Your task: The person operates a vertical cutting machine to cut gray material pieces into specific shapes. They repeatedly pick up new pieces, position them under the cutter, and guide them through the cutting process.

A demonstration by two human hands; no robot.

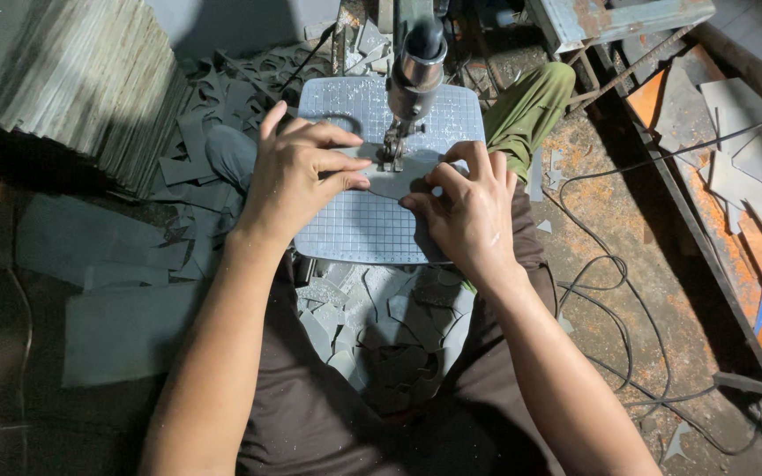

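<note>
A small cutting machine with a grey head stands over a pale gridded work table. A flat grey sheet piece lies on that table under the machine's blade foot. My left hand presses the sheet from the left, fingers spread flat toward the blade. My right hand pins the sheet from the right, fingertips on its edge. Both hands sit within a few centimetres of the blade foot.
Grey offcuts pile in my lap below the table. A tall stack of grey sheets stands at the left, with loose scraps around it. Black cables run over the dusty orange floor at the right, beside a metal frame.
</note>
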